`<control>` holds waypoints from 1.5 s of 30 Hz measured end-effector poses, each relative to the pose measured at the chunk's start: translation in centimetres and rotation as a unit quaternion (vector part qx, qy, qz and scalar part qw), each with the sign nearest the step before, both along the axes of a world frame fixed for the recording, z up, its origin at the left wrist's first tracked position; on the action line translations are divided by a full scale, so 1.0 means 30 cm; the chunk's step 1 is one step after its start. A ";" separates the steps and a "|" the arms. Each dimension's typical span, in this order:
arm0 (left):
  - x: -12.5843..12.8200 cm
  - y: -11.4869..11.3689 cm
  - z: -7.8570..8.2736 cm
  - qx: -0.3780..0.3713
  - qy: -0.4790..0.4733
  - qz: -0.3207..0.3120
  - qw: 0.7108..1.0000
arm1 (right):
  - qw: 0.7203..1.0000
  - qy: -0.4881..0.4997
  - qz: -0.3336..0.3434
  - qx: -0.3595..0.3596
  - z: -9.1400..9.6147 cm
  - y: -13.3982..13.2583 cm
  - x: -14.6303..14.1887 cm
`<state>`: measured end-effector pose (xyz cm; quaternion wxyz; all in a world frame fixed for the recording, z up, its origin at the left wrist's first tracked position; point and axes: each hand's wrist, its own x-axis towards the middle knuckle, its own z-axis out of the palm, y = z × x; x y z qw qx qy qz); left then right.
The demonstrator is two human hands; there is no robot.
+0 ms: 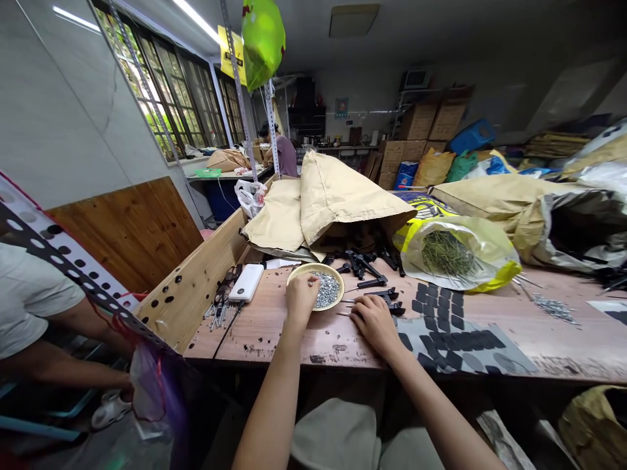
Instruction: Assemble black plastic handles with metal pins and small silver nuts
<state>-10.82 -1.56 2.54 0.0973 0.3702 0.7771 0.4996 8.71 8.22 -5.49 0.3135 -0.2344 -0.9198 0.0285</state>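
Lying crosswise, black part (379, 294) seemingly touches right hand (375, 323).

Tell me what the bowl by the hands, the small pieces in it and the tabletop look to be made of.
Bowl: probably plastic or enamel, going by its smooth, pale yellow rim. Small pieces under the left hand: likely metal, a silvery grey glinting heap, too small to identify. Tabletop: wood or wood-look laminate, reddish-brown with grain lines, scuffed and marked along its front edge.

We see a worn wooden tabletop (294, 326), shiny metal screws (327, 289) (in a glossy bowl (337, 301)), matt black plastic pieces (443, 307), and creased paper sacks (337, 192).
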 end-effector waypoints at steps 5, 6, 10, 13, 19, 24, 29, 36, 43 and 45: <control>0.083 -0.034 -0.007 0.101 -0.125 -0.047 0.986 | 0.978 0.153 -0.014 -0.140 0.092 -0.036 0.075; 0.108 -0.042 -0.008 0.122 -0.182 -0.069 0.973 | 0.965 0.188 -0.026 -0.180 0.120 -0.057 0.096; 0.225 -0.076 -0.001 0.211 -0.546 -0.144 0.798 | 0.940 0.231 -0.025 -0.251 0.231 -0.178 0.178; 0.309 -0.101 0.009 0.222 -0.668 -0.154 0.693 | 0.953 0.218 -0.007 -0.210 0.285 -0.265 0.207; 0.396 -0.125 0.014 0.220 -0.691 -0.186 0.663 | 0.965 0.220 -0.027 -0.140 0.296 -0.324 0.224; 0.423 -0.121 0.008 0.253 -0.623 -0.189 0.716 | 0.968 0.217 -0.053 -0.113 0.293 -0.338 0.237; 0.434 -0.119 0.005 0.270 -0.574 -0.159 0.757 | 0.976 0.188 -0.068 -0.082 0.279 -0.351 0.242; 0.427 -0.126 0.017 0.259 -0.553 -0.151 0.778 | 0.972 0.176 -0.056 -0.147 0.269 -0.358 0.238; 0.424 -0.132 0.015 0.236 -0.536 -0.161 0.795 | 0.960 0.187 -0.055 -0.201 0.265 -0.351 0.241; 0.426 -0.132 0.015 0.230 -0.530 -0.165 0.800 | 0.954 0.200 -0.055 -0.216 0.260 -0.348 0.243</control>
